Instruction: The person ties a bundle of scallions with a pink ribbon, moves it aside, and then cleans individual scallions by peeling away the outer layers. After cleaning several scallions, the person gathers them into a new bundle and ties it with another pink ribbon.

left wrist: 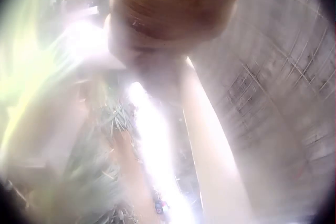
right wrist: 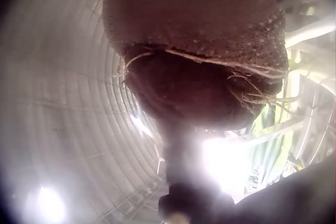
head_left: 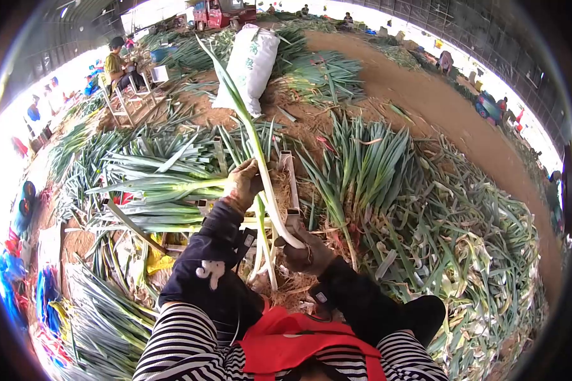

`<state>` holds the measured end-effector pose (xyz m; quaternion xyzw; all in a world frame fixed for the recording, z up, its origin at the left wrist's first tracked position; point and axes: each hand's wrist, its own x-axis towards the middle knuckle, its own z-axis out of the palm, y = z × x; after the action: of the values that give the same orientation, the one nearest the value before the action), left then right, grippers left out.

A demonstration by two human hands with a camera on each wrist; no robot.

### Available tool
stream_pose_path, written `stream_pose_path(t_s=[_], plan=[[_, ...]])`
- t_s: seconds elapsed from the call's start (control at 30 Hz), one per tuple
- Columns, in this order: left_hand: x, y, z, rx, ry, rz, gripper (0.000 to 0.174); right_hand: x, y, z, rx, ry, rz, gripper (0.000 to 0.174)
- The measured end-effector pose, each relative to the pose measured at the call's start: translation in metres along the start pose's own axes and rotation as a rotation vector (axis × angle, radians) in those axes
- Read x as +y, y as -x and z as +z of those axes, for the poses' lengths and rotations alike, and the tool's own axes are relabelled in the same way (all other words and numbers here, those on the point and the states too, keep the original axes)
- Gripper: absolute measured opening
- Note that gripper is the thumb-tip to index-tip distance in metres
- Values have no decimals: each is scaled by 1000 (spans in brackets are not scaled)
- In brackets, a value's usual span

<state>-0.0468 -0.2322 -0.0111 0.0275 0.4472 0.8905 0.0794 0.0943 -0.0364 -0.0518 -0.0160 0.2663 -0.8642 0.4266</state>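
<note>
A long green onion slants up across the head view, its white root end low and its green leaf tip far up. My left hand holds it around the middle of the stem. Lower down, my gloved right hand grips the white root end. In the right wrist view, thin roots stick out from between the curled glove fingers. The left wrist view is blurred, with the pale stem running down from the hand. More green onions lie in a pile just left of my hands.
A metal frame bar stands just beyond my hands. To the right are an upright bunch of green onions and a wide heap of stripped leaves. Further off are a white sack, a seated person and a red vehicle.
</note>
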Motion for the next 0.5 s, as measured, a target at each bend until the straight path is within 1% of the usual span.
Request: stream_pose_path(t_s=[0.03,0.07,0.1,0.13,0.17,0.2,0.23,0.27,0.3,0.33,0.37,0.4,0.43,0.47,0.5], plan=[[1,0,-1,35,-68,25,31,7,-9,-5,4,-3,5,60],[3,1,-4,53,-150,32,26,18,-21,-11,260,308,-180,56],[5,-1,-10,36,-304,43,22,26,-25,-11,519,621,-362,53],[7,-2,-16,17,-458,51,19,28,-22,-14,533,611,-353,53],[16,1,-16,26,-855,-48,18,24,-19,-10,436,617,-265,50],[12,-7,-32,38,-849,-72,17,23,-15,-6,338,621,-179,48],[-2,-27,-62,133,-926,104,17,29,-14,-2,458,609,-91,48],[-13,-44,-82,226,-999,281,17,43,-20,-22,469,598,-90,48],[-5,-37,-74,257,-845,251,18,63,-32,-59,507,941,-162,46],[9,-26,-60,287,-691,217,18,76,-37,-80,540,1287,-229,45],[16,-18,-55,234,-543,170,19,80,-33,-80,490,1363,-242,43],[21,-11,-48,215,-510,141,21,80,-28,-76,446,1437,-253,42],[22,-8,-47,157,-575,138,22,72,-24,-64,404,1685,-19,42],[21,-9,-44,132,-609,123,23,74,-16,-67,355,1761,47,45],[18,-12,-42,92,-666,80,25,66,-4,-50,417,1810,75,44]])
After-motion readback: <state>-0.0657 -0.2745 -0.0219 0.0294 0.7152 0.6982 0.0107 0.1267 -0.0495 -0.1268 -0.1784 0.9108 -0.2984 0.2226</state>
